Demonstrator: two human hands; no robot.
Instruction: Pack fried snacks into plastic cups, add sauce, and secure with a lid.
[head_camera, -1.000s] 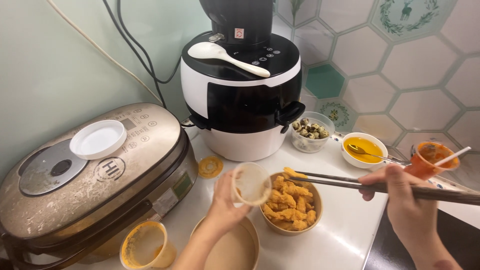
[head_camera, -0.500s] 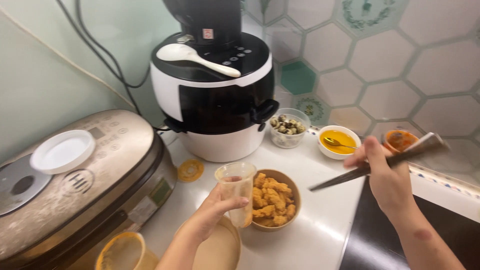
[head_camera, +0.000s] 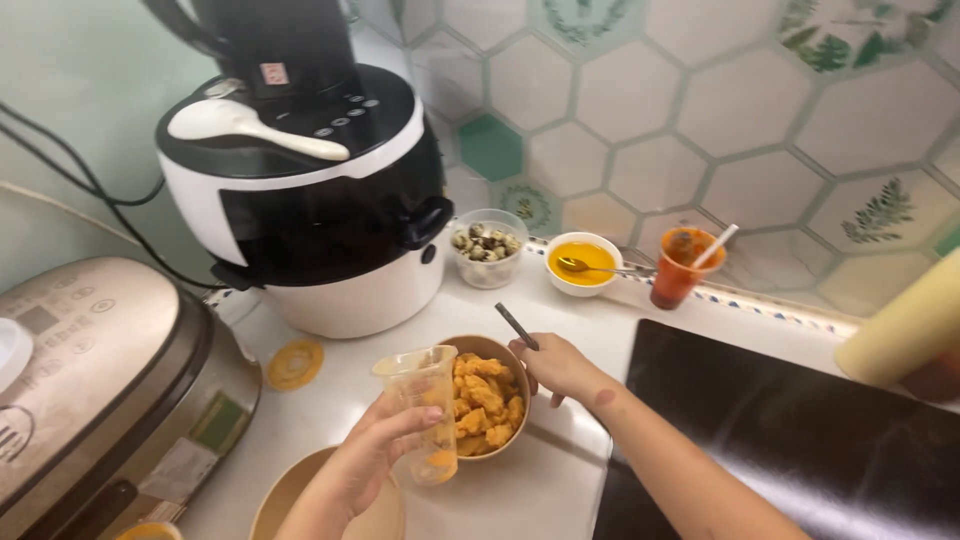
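Note:
My left hand (head_camera: 368, 457) grips a clear plastic measuring cup (head_camera: 422, 408) with a little orange residue at its bottom, held upright just left of a tan bowl (head_camera: 523, 378) full of golden fried pieces (head_camera: 484, 398). My right hand (head_camera: 562, 365) is closed on a pair of dark chopsticks (head_camera: 516, 325) at the bowl's right rim; only the sticks' upper ends show above the fingers.
A black-and-white cooker (head_camera: 310, 200) with a white spoon (head_camera: 250, 125) on its lid stands behind. A bronze rice cooker (head_camera: 100, 380) sits left. A glass bowl (head_camera: 487, 247), a yellow sauce dish (head_camera: 584, 262), an orange cup (head_camera: 682, 267) line the wall. A black cooktop (head_camera: 800, 430) lies right. A tan plate (head_camera: 290, 495) sits below my left hand.
My right hand has swung the chopsticks from out at the right down to the bowl's rim. The cup in my left hand has tipped upright. The view has shifted right.

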